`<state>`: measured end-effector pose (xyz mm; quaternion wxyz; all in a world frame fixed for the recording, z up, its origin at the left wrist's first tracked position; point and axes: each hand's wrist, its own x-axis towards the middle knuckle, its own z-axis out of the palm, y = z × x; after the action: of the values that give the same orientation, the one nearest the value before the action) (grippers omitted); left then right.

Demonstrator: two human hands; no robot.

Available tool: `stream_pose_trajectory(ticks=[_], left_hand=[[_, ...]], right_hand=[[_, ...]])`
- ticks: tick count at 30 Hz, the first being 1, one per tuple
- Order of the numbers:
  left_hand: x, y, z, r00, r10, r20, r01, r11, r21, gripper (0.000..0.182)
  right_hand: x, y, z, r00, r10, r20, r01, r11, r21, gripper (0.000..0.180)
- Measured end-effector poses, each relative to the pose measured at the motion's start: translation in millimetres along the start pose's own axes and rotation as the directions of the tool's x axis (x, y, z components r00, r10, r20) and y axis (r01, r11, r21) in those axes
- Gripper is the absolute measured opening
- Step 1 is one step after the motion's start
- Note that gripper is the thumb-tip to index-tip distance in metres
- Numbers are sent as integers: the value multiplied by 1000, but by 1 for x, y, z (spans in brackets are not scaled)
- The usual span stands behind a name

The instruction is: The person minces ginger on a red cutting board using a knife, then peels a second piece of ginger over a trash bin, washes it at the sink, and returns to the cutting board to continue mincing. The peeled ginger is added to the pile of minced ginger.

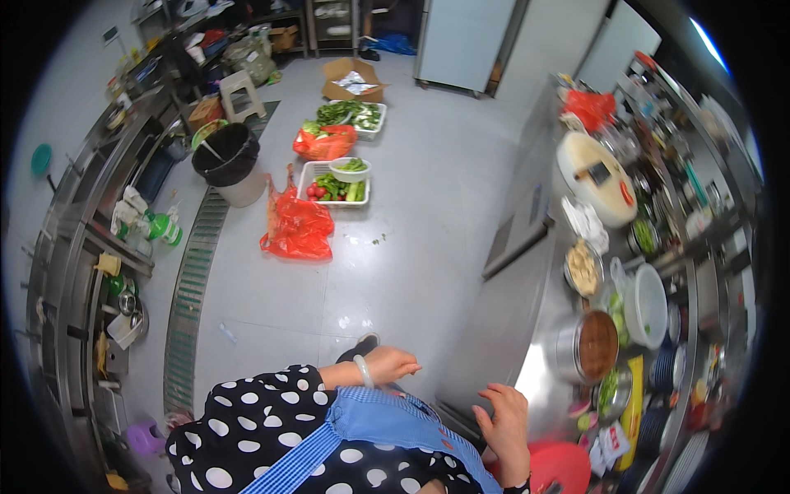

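My left hand (390,365), with a pale bangle at the wrist, hangs in front of my body above the floor. Its fingers are curled together and nothing shows in them. Beside the steel counter (524,376), my right hand (505,415) is raised with fingers apart, holding nothing. A red round object (563,464) lies near the right wrist, partly hidden by it. The nearest things along the counter are a steel pot (571,349) of reddish-brown content, a steel bowl of chopped greens (611,392) and a yellow packet (631,414).
Farther along the counter are a round cutting board (592,176) with a cleaver (595,174), and a bowl of pale pieces (582,268). On the floor stand a vegetable basket (302,185), a red plastic bag (299,228) and a lined bin (247,192). A drain grate (185,333) runs left.
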<state>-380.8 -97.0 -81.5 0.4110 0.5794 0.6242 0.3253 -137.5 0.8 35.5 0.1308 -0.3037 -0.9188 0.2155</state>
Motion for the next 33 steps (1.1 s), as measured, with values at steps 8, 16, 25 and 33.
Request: stream_pose_trajectory(ticks=[8, 16, 25, 33], left_hand=[[21, -53, -134, 934, 5, -357, 64, 981, 183, 19], [5, -84, -183, 784, -182, -593, 243, 970, 24, 17], [-17, -101, -230, 455, -403, -794, 456, 871, -181, 15], [-66, -124, -243, 152, -542, -826, 528, 751, -396, 13]], right_hand=[[158, 47, 124, 967, -40, 252, 32, 999, 34, 22], [201, 159, 187, 560, 362, 745, -311, 926, -216, 37], [403, 209, 259, 614, 273, 741, -105, 958, -266, 36], [606, -19, 388, 723, -335, 604, 350, 932, 99, 28]])
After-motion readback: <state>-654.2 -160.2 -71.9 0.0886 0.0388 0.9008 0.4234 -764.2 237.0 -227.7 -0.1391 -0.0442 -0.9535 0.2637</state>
